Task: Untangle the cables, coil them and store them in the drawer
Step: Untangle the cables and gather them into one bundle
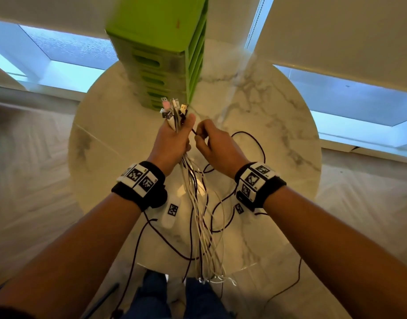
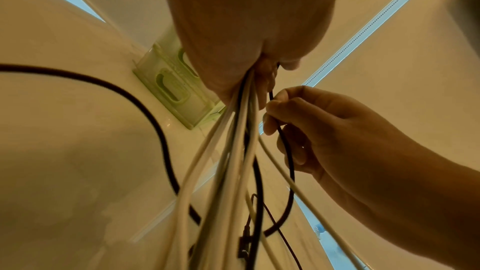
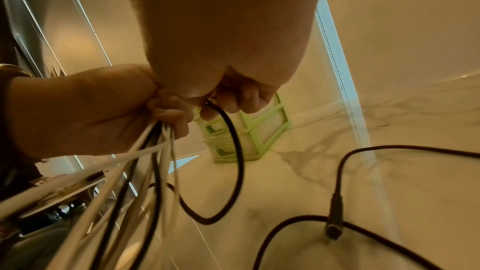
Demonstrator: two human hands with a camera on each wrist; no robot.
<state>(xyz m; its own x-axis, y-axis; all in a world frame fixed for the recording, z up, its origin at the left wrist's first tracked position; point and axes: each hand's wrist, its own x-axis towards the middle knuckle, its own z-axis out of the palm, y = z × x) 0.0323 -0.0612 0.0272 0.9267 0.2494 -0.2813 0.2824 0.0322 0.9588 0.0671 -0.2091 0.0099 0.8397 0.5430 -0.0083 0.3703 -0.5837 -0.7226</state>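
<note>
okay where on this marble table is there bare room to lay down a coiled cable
Bare marble lies left of the left hand, out to the table rim, and right of the green drawer unit, beyond the black cable loop. It is crowded in the middle near you, where the cable bundle hangs below both hands and black loops trail.

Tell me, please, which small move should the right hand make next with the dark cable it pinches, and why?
Probably slide the right hand down the dark cable, drawing it away from the bundle. The left hand grips the bundle by its plug ends, and the dark cable hangs in a loop apart from the white strands, so it looks free to separate.
</note>
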